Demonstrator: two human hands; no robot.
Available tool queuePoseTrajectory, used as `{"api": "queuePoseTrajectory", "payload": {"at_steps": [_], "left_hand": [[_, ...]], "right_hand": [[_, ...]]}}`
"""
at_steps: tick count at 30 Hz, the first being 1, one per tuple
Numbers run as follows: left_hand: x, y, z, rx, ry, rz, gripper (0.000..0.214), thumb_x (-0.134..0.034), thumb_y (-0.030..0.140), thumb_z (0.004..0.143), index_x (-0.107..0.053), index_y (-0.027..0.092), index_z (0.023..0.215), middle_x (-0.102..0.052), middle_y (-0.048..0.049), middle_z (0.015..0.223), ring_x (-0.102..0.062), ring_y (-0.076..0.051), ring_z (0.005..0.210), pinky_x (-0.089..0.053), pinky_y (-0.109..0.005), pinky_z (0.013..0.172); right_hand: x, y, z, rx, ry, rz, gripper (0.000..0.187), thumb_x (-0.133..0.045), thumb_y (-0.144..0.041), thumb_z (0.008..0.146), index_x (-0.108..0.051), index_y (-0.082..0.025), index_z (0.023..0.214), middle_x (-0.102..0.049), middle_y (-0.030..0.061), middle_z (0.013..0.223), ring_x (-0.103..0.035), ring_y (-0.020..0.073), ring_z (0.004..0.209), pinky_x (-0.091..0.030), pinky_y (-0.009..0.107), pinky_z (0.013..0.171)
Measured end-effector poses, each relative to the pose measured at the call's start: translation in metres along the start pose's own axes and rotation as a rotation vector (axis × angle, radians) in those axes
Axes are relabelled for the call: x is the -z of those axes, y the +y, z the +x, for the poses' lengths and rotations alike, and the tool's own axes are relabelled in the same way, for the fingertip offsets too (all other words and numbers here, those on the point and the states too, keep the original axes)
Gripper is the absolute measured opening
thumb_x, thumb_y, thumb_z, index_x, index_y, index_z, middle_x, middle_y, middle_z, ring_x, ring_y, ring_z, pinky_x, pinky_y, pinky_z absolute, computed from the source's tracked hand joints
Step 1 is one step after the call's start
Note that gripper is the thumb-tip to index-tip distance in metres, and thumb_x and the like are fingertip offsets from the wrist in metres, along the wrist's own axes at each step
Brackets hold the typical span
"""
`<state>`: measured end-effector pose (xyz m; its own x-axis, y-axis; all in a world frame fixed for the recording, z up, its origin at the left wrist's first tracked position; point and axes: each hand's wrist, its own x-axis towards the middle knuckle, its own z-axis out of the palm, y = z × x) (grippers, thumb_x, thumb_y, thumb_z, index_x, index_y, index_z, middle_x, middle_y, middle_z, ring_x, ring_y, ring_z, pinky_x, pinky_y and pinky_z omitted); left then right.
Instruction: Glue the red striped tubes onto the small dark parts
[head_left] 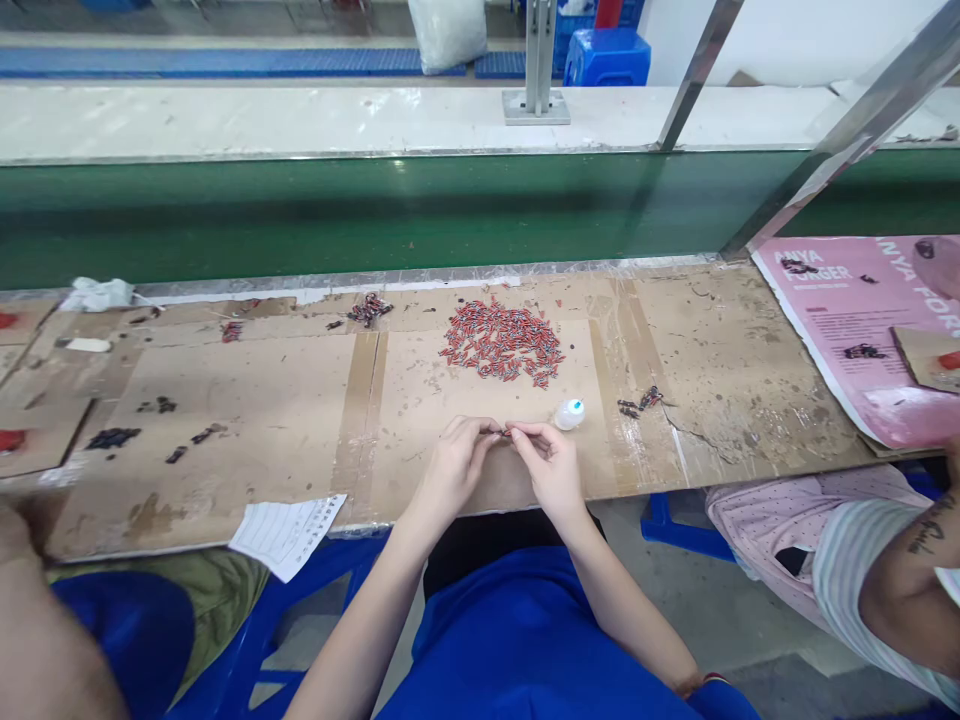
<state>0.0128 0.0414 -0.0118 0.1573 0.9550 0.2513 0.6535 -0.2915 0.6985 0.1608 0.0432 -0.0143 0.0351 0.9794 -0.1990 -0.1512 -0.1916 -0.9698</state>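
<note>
My left hand (463, 455) and my right hand (551, 460) meet over the cardboard-covered bench (420, 385). Between their fingertips is a small, dark reddish part (505, 433); each hand pinches one end, and its exact kind is too small to make out. Just beyond them lies a spread-out pile of small red parts (501, 342) with dark and silvery bits. A small white bottle (570, 413) with a blue tip stands close to my right hand.
Small dark parts (640, 402) lie to the right, a red-and-dark cluster (370, 310) to the left. A printed paper sheet (289, 535) overhangs the front edge. A green conveyor belt (337, 215) runs behind. People sit on both sides; metal posts (538, 60) rise at the back.
</note>
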Motion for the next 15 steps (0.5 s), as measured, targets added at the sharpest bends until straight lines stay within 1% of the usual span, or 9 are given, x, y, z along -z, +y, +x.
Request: {"api": "queuePoseTrajectory", "payload": {"at_steps": [3,9,15], "left_hand": [[0.002,0.008,-0.002,-0.004,0.044,-0.049,0.012,-0.050,0.026,0.093,-0.061,0.020,0.093,-0.070,-0.0051,0.090,-0.067,-0.020,0.088,-0.055,-0.033,0.079],[0.005,0.017,-0.005,0.087,0.071,-0.116,0.013,-0.054,0.027,0.091,-0.063,0.019,0.093,-0.072,-0.0054,0.088,-0.068,-0.018,0.085,-0.057,-0.032,0.078],[0.011,0.025,-0.007,0.056,0.078,-0.099,0.013,-0.052,0.027,0.092,-0.063,0.019,0.092,-0.071,-0.0050,0.088,-0.068,-0.018,0.085,-0.056,-0.031,0.078]], "right_hand": [[-0.001,-0.003,-0.002,-0.010,-0.009,0.049,0.026,-0.074,-0.043,0.071,-0.071,-0.019,0.080,-0.078,0.0073,0.085,-0.074,0.0235,0.082,-0.060,0.039,0.083],[0.000,-0.008,-0.006,-0.013,0.000,0.084,0.026,-0.077,-0.042,0.068,-0.071,-0.019,0.077,-0.078,0.0067,0.082,-0.075,0.0235,0.080,-0.061,0.039,0.083],[0.003,-0.016,-0.009,-0.032,-0.019,0.051,0.024,-0.078,-0.039,0.067,-0.071,-0.018,0.075,-0.078,0.0070,0.078,-0.075,0.0242,0.077,-0.062,0.039,0.079]]}}
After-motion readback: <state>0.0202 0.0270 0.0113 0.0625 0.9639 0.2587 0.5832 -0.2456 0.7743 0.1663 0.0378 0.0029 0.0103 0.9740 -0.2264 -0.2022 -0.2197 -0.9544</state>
